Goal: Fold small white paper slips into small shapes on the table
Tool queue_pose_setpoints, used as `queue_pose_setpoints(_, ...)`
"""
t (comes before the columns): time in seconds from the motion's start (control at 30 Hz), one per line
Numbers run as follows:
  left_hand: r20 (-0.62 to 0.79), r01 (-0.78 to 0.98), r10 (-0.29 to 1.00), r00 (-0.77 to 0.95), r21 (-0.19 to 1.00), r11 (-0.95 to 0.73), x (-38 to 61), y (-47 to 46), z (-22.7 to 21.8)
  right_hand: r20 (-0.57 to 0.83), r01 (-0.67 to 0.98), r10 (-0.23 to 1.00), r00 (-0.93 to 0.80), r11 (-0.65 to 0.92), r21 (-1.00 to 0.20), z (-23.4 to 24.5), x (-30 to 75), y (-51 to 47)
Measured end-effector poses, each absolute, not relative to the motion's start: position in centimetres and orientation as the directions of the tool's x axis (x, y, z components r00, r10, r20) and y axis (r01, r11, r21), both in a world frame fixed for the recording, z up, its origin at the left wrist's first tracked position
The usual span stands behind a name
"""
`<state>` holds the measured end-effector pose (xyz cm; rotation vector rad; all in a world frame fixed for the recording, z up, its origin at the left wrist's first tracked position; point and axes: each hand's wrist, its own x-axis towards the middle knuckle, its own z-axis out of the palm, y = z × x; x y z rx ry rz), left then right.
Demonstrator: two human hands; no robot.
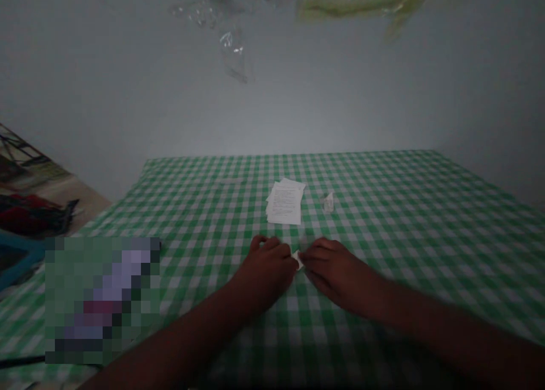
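While the left hand (268, 271) is pinching a small white piece (297, 260) over the worktop (383, 197), nearer the person than the printed sheets (284, 204), the right hand (343, 271) is holding its fingers together at the other edge; whether they're gripping, I can't tell. Both seem to be working it; the next move is probably calling for lightness.

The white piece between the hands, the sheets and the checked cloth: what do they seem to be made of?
White piece: probably matte paper, pale and without visible shine, but too small to be sure.
Sheets: matte paper, thin and flat, bearing lines of print.
Cloth: fabric or plasticised sheeting; its green-and-white check shows no clear gloss or weave.
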<state>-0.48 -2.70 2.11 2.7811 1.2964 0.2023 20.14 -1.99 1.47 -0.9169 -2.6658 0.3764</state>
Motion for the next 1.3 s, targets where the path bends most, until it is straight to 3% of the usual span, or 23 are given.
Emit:
queue_pose_setpoints(0.17, 0.12, 0.708, 0.74, 0.662, 0.223, -0.67, -1.0, -1.6, 1.4, 0.285, 0.409, 0.603, -0.745, 0.751, -0.518, 0.7, 20.5, -0.3)
queue_pose_setpoints(0.3, 0.109, 0.646, 0.67, 0.734, 0.192, -0.739, -0.9, -1.4, 0.9, 0.313, 0.374, 0.614, -0.725, 0.732, -0.57, 0.4, 20.6, 0.0)
queue_pose_setpoints(0.57, 0.147, 0.659, 0.683, 0.715, 0.182, -0.73, -0.8, -1.2, 1.5, 0.319, 0.341, 0.65, -0.69, 0.68, -0.649, 0.1, 20.9, -0.2)
queue_pose_setpoints(0.83, 0.246, 0.603, 0.719, 0.65, 0.41, -0.685, -0.8, -1.6, 1.1, 0.272, 0.294, 0.801, -0.533, 0.477, -0.829, -0.5, 20.3, -0.7)
queue_pose_setpoints(1.03, 0.28, 0.518, 0.743, 0.607, 0.57, -0.638, -0.7, -1.7, 1.3, 0.328, 0.262, 0.794, -0.512, 0.507, -0.821, -0.7, 20.2, -0.6)
queue_pose_setpoints(1.3, 0.288, 0.467, 0.729, 0.621, 0.611, -0.639, -0.8, -1.5, 1.0, 0.338, 0.259, 0.772, -0.539, 0.534, -0.805, -0.3, 20.2, -0.7)
